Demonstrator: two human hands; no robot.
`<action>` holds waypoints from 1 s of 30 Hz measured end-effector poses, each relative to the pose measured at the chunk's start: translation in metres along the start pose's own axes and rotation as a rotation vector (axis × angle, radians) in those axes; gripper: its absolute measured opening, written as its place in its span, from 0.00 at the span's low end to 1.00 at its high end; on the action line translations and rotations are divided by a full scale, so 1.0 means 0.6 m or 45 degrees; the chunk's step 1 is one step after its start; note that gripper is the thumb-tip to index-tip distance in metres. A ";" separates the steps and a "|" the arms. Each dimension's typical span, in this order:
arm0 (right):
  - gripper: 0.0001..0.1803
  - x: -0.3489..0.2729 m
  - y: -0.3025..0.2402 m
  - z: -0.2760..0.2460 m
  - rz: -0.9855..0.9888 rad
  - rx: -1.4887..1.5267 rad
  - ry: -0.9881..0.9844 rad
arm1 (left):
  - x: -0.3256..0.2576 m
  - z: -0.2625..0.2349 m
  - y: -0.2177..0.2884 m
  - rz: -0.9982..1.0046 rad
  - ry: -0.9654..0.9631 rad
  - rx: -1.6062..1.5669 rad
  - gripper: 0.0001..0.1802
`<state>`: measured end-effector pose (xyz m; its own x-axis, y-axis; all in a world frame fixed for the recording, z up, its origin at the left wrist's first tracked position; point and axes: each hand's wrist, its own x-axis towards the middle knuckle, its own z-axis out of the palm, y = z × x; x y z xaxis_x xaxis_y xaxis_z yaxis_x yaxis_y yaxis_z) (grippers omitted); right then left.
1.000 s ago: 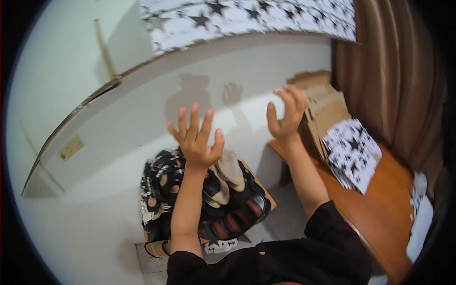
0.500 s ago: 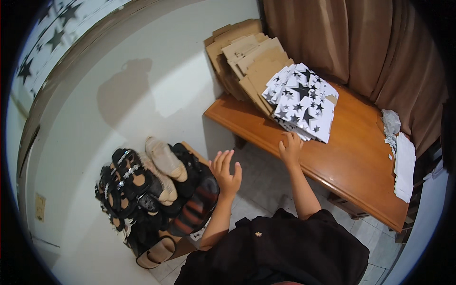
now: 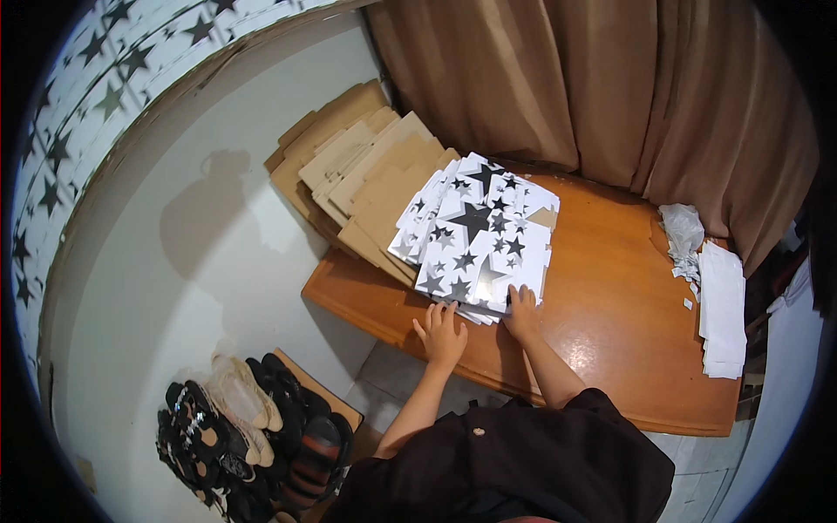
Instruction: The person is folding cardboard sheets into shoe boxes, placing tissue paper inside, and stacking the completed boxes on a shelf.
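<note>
A: Largest item first?

B: The brown curtain (image 3: pixel 602 96), hung behind the table (image 3: pixel 602 340). The table's left end stands near the wall, which presumably steadies whatever is stacked there.

A: And below it?

B: A heap of shoes (image 3: pixel 244 401) low on the left, apart from the table; kept off it, I judge, to leave the surface for flat goods.

A: Those flat goods?

B: Brown cardboard pieces (image 3: pixel 375 179), overlapped in steps at the left end. Against their right side lies the star-patterned stack (image 3: pixel 475 227), flat, its lower edge turned to the person, likely for easy reach.

A: Anything opposite?

B: White papers (image 3: pixel 722 314) at the right end, probably set there to be out of the hands' way.

A: Report the grip.

B: Left hand (image 3: pixel 443 336): fingers spread, thumb apart, holding nothing, just beside the stack's lower edge; contact cannot be confirmed. Right hand (image 3: pixel 524 316): fingers lightly bent at the stack's lower right corner, apparently touching. Whether it pinches the corner or merely steadies it, I cannot tell.

A: Smallest?

B: A crumpled clear plastic bag (image 3: pixel 683 225), then paper scraps (image 3: pixel 687 302) just beside the white papers, seemingly pushed aside together.
</note>
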<state>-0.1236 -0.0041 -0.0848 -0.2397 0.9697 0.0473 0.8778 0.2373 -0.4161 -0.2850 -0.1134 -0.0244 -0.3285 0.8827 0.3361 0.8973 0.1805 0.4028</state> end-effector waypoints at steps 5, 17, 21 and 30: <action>0.35 0.003 0.038 -0.005 -0.118 -0.027 0.062 | 0.028 0.034 0.031 0.009 -0.168 -0.021 0.30; 0.25 -0.009 0.036 -0.173 -0.263 0.235 0.619 | 0.119 -0.046 0.126 0.477 0.265 -0.280 0.29; 0.16 -0.025 0.053 -0.281 -0.037 0.564 0.922 | 0.153 -0.125 0.145 0.633 0.449 -0.476 0.28; 0.19 -0.188 0.187 -0.364 0.510 1.214 1.181 | 0.211 -0.113 0.199 0.755 0.449 -0.805 0.27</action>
<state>0.0926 -0.0739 0.0613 0.6478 0.7346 0.2019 0.1119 0.1704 -0.9790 -0.2394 -0.0094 0.1243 -0.0318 0.5535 0.8322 0.6537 -0.6184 0.4363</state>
